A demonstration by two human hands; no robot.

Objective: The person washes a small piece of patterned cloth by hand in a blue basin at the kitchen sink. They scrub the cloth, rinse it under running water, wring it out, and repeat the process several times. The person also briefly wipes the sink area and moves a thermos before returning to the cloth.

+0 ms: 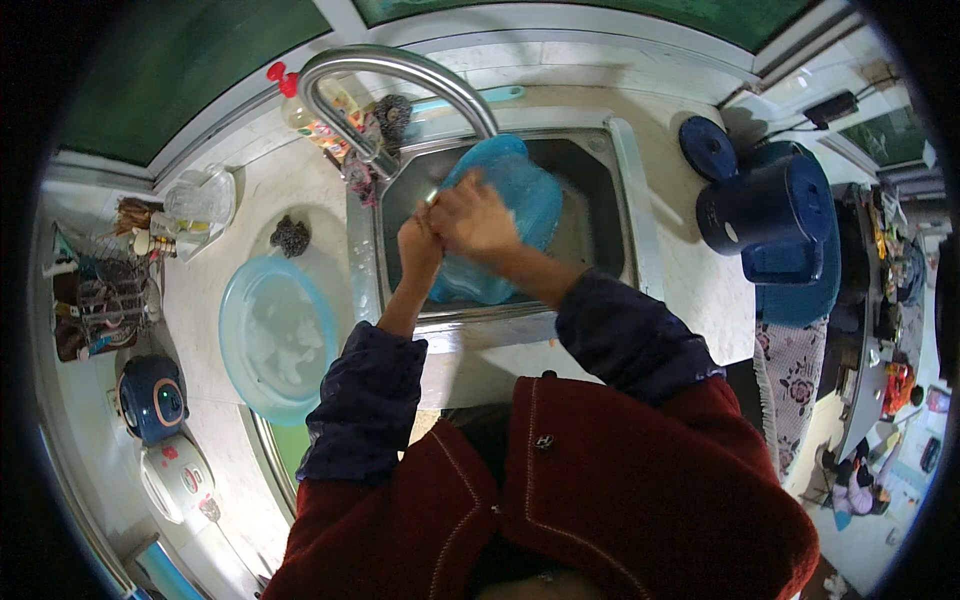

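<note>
Both my hands are together over the left part of a metal sink (592, 217), below a curved steel faucet (397, 64). A translucent blue plastic basin or colander (536, 195) stands tilted in the sink, beneath and behind my hands. My left hand (420, 241) is closed, with a small shiny thing at its top; what it is cannot be told. Blurred, my right hand (476, 221) lies against my left hand with its fingers bent, in front of the blue plastic; whether it grips anything is unclear.
Left of the sink are a light-blue basin (279, 341) of cloudy water and a steel-wool scourer (290, 236). An oil bottle (322, 112) stands behind the faucet. A dark-blue jug (765, 206) and its round lid (707, 148) are at the right. A person (855, 487) sits far right.
</note>
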